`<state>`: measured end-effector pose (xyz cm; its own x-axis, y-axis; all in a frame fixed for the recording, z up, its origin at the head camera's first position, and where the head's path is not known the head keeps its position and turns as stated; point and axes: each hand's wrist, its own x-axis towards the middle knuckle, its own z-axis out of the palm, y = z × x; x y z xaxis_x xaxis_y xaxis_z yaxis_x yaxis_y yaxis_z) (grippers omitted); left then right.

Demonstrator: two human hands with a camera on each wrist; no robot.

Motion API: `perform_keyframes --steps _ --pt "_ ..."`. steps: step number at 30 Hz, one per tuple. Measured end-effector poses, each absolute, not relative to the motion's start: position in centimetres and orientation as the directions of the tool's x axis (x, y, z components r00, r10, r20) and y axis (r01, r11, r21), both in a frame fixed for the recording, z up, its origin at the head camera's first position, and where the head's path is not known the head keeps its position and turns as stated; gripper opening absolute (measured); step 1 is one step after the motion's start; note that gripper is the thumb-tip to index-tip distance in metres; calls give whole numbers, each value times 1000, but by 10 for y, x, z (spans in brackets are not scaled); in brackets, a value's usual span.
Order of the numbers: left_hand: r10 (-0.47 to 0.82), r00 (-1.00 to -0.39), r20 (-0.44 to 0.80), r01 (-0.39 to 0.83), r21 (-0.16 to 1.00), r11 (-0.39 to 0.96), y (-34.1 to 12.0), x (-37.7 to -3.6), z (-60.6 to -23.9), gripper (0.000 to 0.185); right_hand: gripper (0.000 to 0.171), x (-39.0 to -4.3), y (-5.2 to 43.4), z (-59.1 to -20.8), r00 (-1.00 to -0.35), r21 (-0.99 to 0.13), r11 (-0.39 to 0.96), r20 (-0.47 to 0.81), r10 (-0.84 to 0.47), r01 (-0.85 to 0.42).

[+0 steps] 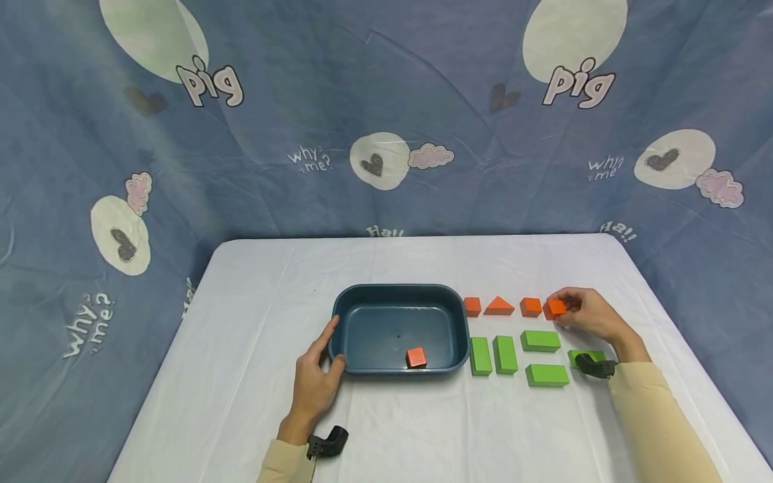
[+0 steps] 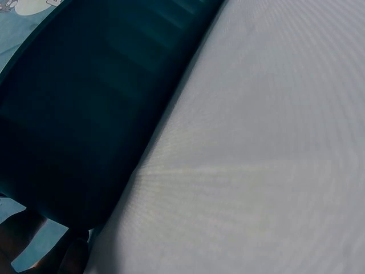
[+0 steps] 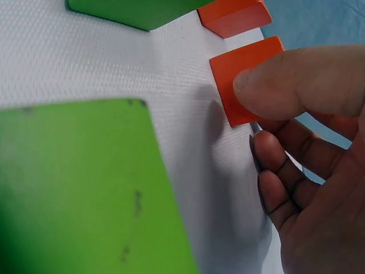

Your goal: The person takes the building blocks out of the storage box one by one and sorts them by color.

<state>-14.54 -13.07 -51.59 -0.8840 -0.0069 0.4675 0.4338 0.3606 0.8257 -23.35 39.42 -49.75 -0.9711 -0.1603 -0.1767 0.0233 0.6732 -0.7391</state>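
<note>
My right hand (image 1: 588,314) pinches an orange cube (image 1: 554,308) at the right end of a row of orange blocks. In the right wrist view the thumb (image 3: 271,85) presses flat on one face of that cube, and the other fingers curl behind it. My left hand (image 1: 316,379) rests at the left end of a dark blue rectangular tray (image 1: 398,371), with its index finger and thumb extended along the rim. Inside the tray, near its front right corner, lies one red-orange cube (image 1: 416,357). The left wrist view shows fingertips (image 2: 68,254) at the tray's corner.
Left of the held cube stand an orange cube (image 1: 531,307), an orange triangle (image 1: 499,306) and another orange block (image 1: 472,306) beside the tray. Several green blocks (image 1: 547,375) lie in front of them, one partly under the right wrist's camera. A blue cloth hangs behind the white table (image 1: 423,429).
</note>
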Motion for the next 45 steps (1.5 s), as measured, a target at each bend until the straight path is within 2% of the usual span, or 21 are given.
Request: perform_keyframes --steps 16,23,32,38,45 --pt "-7 -903 430 401 848 346 -132 -141 -507 65 83 -228 390 -486 -976 -756 655 -145 -163 3" --pt "-10 -898 439 408 843 352 -133 -142 -509 65 84 -232 374 -471 -979 -746 659 -48 -197 -96" --pt "-5 -897 442 411 838 359 -141 -153 -546 73 77 -239 342 -451 -963 -727 652 48 -265 -216" --pt "10 -893 451 425 834 350 -144 -155 -551 74 75 -246 318 -445 -933 -736 601 116 -340 -311" --pt "19 -895 445 422 833 359 -143 -156 -552 73 72 -254 289 -436 -900 -773 521 145 -411 -363"
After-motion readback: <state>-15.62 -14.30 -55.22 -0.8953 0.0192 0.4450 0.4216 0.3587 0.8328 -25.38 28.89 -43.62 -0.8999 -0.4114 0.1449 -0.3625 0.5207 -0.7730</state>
